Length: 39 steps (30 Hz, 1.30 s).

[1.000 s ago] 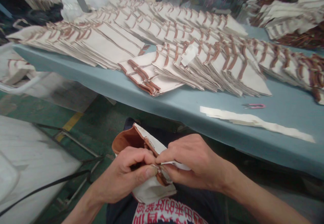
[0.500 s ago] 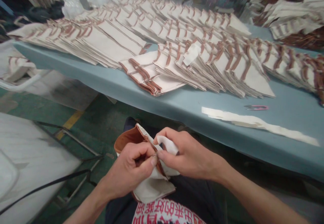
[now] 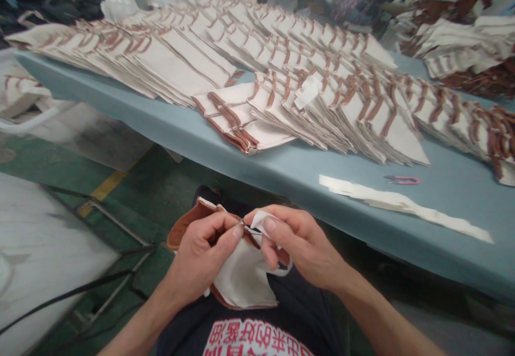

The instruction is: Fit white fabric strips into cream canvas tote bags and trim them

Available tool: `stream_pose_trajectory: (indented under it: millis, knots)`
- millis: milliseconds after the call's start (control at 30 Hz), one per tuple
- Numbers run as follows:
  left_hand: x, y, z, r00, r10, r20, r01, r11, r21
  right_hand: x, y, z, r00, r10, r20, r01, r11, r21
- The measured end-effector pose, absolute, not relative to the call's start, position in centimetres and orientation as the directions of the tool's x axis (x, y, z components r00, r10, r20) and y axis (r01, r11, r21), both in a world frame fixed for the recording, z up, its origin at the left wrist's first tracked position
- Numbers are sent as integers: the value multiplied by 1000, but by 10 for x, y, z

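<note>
A cream fabric piece (image 3: 247, 278) with brown trim and a brown inner side rests on my lap. My left hand (image 3: 211, 248) is closed on its brown edge, thumb and forefinger pinched near a small dark piece that I cannot make out. Close beside it, my right hand (image 3: 301, 240) pinches a white strip (image 3: 259, 219) between thumb and fingers. Part of that strip loops below the right fingers. The two hands' fingertips are almost touching at the fabric's edge, and they hide part of the trim.
Across the blue-covered table (image 3: 281, 171) lie overlapping rows of cream pieces with brown trim (image 3: 354, 111). Near its front edge are pink-handled thread snips (image 3: 403, 180) and white strips (image 3: 406, 205). A white surface with a metal frame (image 3: 48, 248) stands at my left.
Both hands have risen slightly, and the fabric piece has shifted left. My right thumb has moved up onto the white strip, away from the left fingertips. The view has shifted a little.
</note>
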State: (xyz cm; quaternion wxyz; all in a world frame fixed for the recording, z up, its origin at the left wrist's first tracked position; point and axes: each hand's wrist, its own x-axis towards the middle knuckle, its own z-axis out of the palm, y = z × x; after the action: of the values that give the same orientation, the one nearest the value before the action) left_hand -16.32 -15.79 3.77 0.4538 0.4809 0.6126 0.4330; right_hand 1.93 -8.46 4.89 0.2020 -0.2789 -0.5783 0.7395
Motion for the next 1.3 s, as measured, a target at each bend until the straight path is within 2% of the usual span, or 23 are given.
stream_pose_trajectory:
  millis: [133, 233, 367, 500, 633, 833, 967, 1067, 1200, 1300]
  knots:
    - [-158, -153, 37, -169, 981, -95, 195, 128, 972, 15, -93, 52, -769, 616, -171, 69, -186, -980]
    - [-155, -153, 34, -171, 981, -87, 177, 117, 977, 12, -98, 49, -732, 672, -110, 154, 7, -988]
    - [-155, -158, 30, -167, 982, -88, 182, 118, 976, 10, -101, 45, -698, 715, 45, 210, 265, -941]
    - [-157, -161, 28, -119, 992, -40, 200, 64, 978, 11, -99, 49, -704, 704, 87, 256, 366, -895]
    - [-158, -162, 27, -81, 997, 11, 188, 4, 982, 13, -95, 54, -717, 697, 32, 304, 354, -884]
    - [-159, -165, 28, -93, 987, 131, 312, -96, 945, 13, -96, 54, -610, 787, -96, 353, 162, -921]
    - [-158, -165, 30, -115, 981, 158, 351, -109, 930, 11, -99, 55, -577, 815, -55, 358, 192, -914]
    - [-157, -164, 31, -148, 984, 95, 283, -50, 958, 13, -98, 55, -566, 825, -10, 350, 229, -908]
    - [-161, -164, 30, -217, 973, -84, 93, 106, 990, 25, -91, 57, -501, 864, 56, 267, 215, -939]
    - [-166, -165, 24, -202, 963, -176, -33, 173, 984, 32, -92, 58, -515, 853, -82, 160, 2, -987]
